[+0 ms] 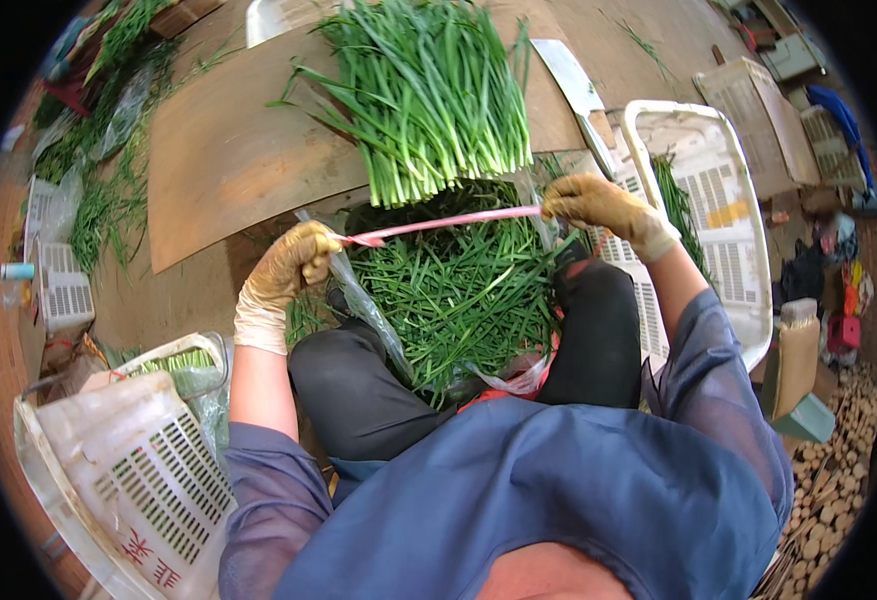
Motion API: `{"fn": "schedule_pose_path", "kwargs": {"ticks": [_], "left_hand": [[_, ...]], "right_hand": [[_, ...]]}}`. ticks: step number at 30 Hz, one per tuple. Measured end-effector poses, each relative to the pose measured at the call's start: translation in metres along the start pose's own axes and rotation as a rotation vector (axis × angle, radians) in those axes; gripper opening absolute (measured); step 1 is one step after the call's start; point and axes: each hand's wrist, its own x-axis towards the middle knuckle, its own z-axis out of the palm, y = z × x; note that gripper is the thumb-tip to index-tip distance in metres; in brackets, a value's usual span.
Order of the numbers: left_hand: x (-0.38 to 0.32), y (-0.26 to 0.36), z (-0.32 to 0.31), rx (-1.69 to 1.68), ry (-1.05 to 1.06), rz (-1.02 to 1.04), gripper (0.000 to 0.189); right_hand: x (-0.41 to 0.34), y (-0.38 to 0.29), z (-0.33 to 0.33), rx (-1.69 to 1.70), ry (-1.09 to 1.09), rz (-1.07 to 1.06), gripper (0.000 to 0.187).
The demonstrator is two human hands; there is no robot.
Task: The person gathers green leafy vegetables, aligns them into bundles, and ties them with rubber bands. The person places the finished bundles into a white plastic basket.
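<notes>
A pink plastic strip (453, 220) is stretched between my two gloved hands, in front of the cut ends of a leafy green bundle. My left hand (300, 253) grips its left end, where the strip looks twisted. My right hand (585, 204) pinches the other end. Beyond them, a thick pile of garlic chives (431, 97) lies on a wooden board (251, 150), stem ends towards me. A cleaver (570, 79) rests to the right of the chives, its handle pointing towards me. Between my knees, loose green trimmings (461, 300) fill a clear plastic bag.
At the right stands a white plastic crate (753, 300) with some greens inside. Another white crate (71, 465), bearing red writing, is at the lower left. Loose greens (101, 217) and plastic bags lie at the far left. Cut logs (828, 510) are stacked at the lower right.
</notes>
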Motion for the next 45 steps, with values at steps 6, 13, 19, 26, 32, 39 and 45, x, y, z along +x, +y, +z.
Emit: {"fn": "schedule_pose_path", "kwargs": {"ticks": [6, 13, 19, 26, 32, 39, 45], "left_hand": [[0.069, -0.028, -0.008, 0.512, 0.117, -0.206, 0.026], [0.136, -0.065, -0.008, 0.723, 0.001, -0.24, 0.039], [0.14, -0.083, -0.032, 0.523, 0.101, -0.156, 0.034], [0.082, -0.04, -0.026, 0.837, 0.358, 0.011, 0.022], [0.055, -0.007, -0.017, 1.162, 0.615, 0.226, 0.021], [0.14, 0.022, -0.042, 1.338, 0.933, 0.365, 0.025], [0.171, 0.006, -0.043, 1.017, 0.948, 0.321, 0.029]], "right_hand": [[0.046, 0.048, 0.015, -0.419, 0.537, -0.023, 0.026], [0.074, 0.049, -0.026, -0.778, 0.826, 0.058, 0.024], [0.089, 0.033, -0.054, -0.791, 0.64, -0.051, 0.019], [0.159, -0.002, -0.04, -0.785, 0.707, -0.16, 0.02], [0.155, 0.008, -0.032, -0.58, 0.769, -0.171, 0.022], [0.154, 0.018, -0.057, -0.607, 0.719, -0.135, 0.025], [0.146, 0.039, -0.087, -0.596, 0.707, -0.071, 0.027]]}}
